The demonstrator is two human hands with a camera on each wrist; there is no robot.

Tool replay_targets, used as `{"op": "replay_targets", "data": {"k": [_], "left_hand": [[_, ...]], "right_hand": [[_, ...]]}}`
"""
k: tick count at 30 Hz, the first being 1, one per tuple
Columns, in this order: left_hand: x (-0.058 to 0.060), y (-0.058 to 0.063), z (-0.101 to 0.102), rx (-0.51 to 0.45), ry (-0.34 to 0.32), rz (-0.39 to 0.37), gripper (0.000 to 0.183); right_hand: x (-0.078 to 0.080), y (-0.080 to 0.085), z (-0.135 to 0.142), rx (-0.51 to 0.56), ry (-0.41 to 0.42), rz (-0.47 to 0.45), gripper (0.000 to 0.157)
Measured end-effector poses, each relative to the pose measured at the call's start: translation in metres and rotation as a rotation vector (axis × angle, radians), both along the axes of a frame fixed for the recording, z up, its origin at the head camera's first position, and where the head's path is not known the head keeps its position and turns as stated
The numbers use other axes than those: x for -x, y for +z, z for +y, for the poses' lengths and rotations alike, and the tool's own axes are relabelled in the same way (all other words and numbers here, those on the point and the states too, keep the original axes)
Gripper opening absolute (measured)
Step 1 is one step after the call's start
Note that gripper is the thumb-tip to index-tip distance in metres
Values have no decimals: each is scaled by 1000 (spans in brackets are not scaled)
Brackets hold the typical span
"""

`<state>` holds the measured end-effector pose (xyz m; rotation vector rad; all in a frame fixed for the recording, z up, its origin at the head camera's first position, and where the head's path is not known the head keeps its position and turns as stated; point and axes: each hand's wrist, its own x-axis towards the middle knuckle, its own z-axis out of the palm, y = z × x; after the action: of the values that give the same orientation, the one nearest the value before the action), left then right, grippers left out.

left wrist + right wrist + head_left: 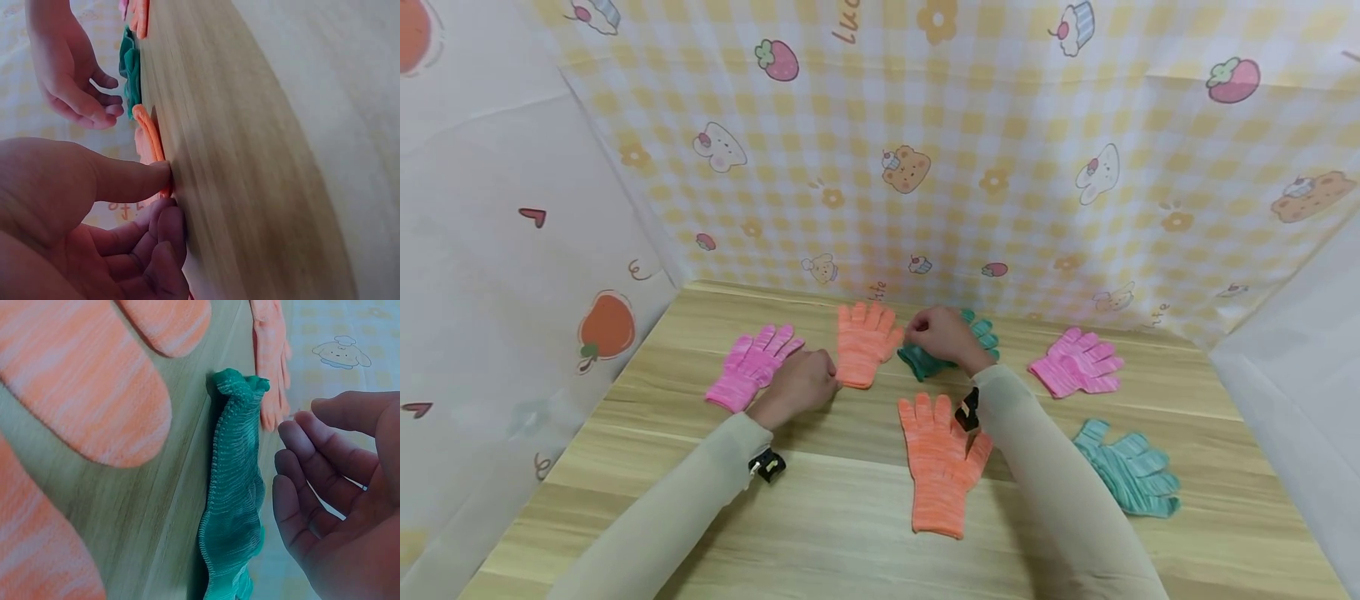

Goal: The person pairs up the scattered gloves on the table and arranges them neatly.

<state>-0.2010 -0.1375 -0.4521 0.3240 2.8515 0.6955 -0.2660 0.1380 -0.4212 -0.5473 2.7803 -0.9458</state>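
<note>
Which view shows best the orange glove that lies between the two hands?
The head view: it shows the orange glove nearly whole, from fingers to cuff. The left wrist view has it edge-on, partly behind the left hand; the right wrist view gives a slanted side, cut at the top.

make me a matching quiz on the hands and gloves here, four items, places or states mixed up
1. Left hand
2. Right hand
3. Nearer orange knitted glove
4. Pale green knitted glove

A. Between both beige fabric sleeves
B. Over the dark green knitted glove
C. Right of the right sleeve
D. Pinching the farther orange knitted glove

Pairs: 1-D, 2-B, 3-A, 4-C
</note>
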Motion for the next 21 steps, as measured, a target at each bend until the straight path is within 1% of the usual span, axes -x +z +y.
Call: {"op": "replay_targets", "data": {"k": [1,2,4,5,6,7,8,9,12,13,14,16,17,21], "left_hand": [[-1,1,0,5,-2,-3,16],[-5,7,1,11,0,-29,17],[-12,16,3,15,-2,-62,23],[-13,16,3,7,-8,-65,31],[-13,10,1,-4,-16,-50,37],[-15,10,0,-11,-24,-48,44],[-15,5,-2,-18,-38,-27,50],[-17,5,-2,-26,-41,-20,53],[-25,9,-4,-51,-48,-27,54],[-30,15,-2,-54,-41,-44,53],[-32,16,-3,-54,-41,-48,52],[-35,14,-4,-45,-46,-47,51],[-34,7,-7,-46,-65,-19,50],[-41,6,-7,-30,-87,17,52]], "right_hand": [[0,0,0,-1,1,2,20],[1,-1,0,-3,2,4,20],[1,-2,1,-5,3,6,21],[1,-3,1,-4,2,7,21],[2,-4,2,-3,2,7,21],[2,-4,2,0,3,8,20],[2,-5,2,3,3,7,20],[3,-5,2,8,2,6,20],[3,-5,2,18,-1,-1,19],[3,-4,2,20,-3,-3,19],[3,-3,2,22,-5,-7,19],[3,-1,0,20,-9,-13,19],[3,0,-1,19,-12,-19,19],[5,1,-5,1,-11,-16,20]]}}
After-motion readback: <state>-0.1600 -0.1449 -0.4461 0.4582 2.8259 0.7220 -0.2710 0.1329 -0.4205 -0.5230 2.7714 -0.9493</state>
